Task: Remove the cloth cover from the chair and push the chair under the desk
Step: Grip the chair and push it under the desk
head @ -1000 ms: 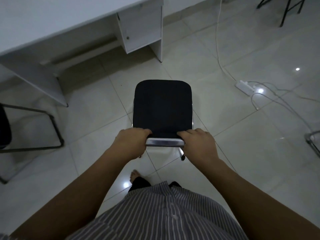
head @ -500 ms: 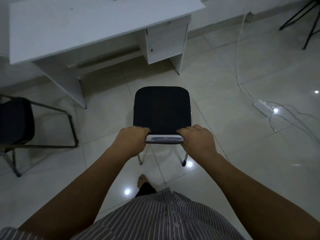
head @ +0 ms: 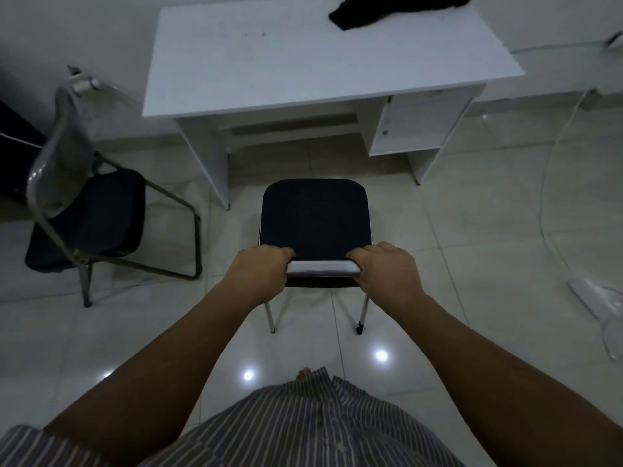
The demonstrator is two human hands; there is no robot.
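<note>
A striped shirt (head: 303,429) is worn, thin dark stripes on a pale ground, with a buttoned front seam. Both forearms are left bare, no sleeves seen. A bare foot (head: 303,373) is seen below the hem.

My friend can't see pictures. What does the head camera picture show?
Two hands, left hand and right hand, grip the metal top of the backrest of a black-seated chair facing a white desk. A black cloth lies on the desk, and a second chair stands to the left.
</note>
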